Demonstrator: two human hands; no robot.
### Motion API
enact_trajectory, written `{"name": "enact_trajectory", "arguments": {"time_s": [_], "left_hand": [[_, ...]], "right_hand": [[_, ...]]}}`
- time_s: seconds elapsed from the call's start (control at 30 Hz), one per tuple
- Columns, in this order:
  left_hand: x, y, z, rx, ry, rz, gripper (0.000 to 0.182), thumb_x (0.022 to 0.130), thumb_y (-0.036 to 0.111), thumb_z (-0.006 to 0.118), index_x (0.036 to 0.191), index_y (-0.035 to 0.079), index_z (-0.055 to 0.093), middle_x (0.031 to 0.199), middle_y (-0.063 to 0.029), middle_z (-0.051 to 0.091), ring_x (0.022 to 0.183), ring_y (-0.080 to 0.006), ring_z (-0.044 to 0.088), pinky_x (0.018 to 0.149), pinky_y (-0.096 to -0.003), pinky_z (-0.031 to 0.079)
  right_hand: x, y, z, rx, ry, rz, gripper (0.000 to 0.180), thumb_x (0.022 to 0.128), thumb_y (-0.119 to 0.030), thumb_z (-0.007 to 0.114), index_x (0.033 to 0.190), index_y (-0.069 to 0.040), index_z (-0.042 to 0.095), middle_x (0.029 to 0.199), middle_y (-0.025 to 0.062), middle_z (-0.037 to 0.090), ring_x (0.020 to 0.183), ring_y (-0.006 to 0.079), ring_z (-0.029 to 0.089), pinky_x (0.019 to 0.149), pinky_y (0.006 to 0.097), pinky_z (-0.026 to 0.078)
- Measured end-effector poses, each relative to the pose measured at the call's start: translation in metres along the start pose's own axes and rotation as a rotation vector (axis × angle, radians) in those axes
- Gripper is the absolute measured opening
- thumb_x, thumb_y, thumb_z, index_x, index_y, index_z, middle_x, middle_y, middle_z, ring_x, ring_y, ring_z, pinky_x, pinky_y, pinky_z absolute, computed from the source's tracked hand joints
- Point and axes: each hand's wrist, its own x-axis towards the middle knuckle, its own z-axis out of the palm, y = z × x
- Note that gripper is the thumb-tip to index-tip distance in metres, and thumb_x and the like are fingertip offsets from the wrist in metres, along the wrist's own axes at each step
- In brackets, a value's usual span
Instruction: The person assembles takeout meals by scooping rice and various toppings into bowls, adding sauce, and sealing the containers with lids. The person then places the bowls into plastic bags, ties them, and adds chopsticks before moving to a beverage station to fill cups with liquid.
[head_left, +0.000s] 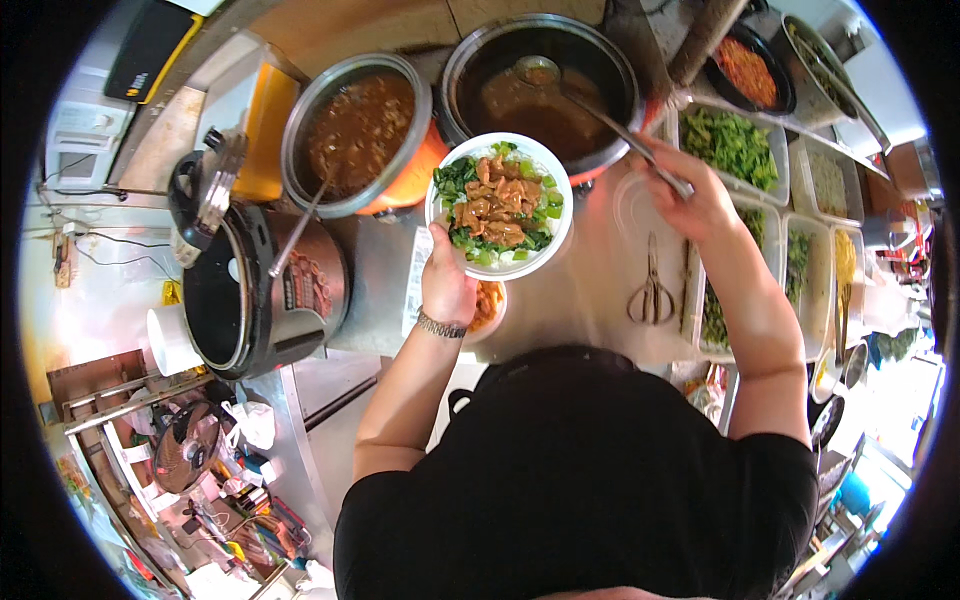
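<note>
My left hand (448, 283) holds a white bowl (559, 225) by its near left side. In it, pieces of brown meat in sauce (499, 196) lie on rice with chopped green vegetables. My right hand (694, 187) grips the handle of a metal ladle (538, 71), whose head rests in brown sauce inside the large round pot (459, 45). The bowl is held in front of that pot's near left rim. Partly hidden beneath the bowl and my left wrist, a second container (491, 306) with orange-red food stands on the metal counter.
An orange pot (409, 180) of brown stew with a spoon stands at left, beside an open-topped cooker (315, 270). Scissors (652, 296) lie on the counter (585, 300). Right of them are trays of chopped greens (731, 150) and a black bowl of red food (746, 71).
</note>
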Motion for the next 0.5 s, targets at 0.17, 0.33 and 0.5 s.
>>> {"name": "enact_trajectory", "arguments": {"time_s": [0.17,0.33,0.5], "left_hand": [[-0.06,-0.051,-0.025,0.172,0.078,-0.179,0.059,0.102,0.045,0.028,0.143,0.003,0.029,0.142,-0.0119,0.042,0.129,-0.0251,0.043,0.107,-0.0397,0.037],[-0.091,-0.101,-0.045,0.159,0.069,-0.355,0.056,0.102,0.041,0.03,0.143,0.002,0.028,0.142,-0.0129,0.041,0.129,-0.0243,0.043,0.107,-0.0401,0.036],[-0.077,-0.164,-0.079,0.141,0.028,-0.332,0.058,0.102,0.042,0.033,0.143,0.002,0.026,0.142,-0.0135,0.04,0.129,-0.0242,0.043,0.108,-0.0403,0.036]], "right_hand": [[0.034,0.056,-0.073,0.229,-0.2,0.062,0.039,0.096,-0.04,0.05,0.113,-0.006,0.061,0.092,0.006,0.064,0.077,0.0134,0.06,0.061,0.0252,0.051],[0.059,0.163,-0.091,-1.481,-0.319,-0.405,0.018,0.087,-0.026,0.062,0.104,-0.019,0.062,0.098,-0.0015,0.06,0.096,0.0176,0.056,0.085,0.0375,0.047],[0.08,0.168,-0.105,-2.054,-0.548,-0.536,0.018,0.08,-0.023,0.067,0.097,-0.02,0.063,0.118,-0.0046,0.055,0.12,0.0224,0.043,0.099,0.0423,0.038]]}}
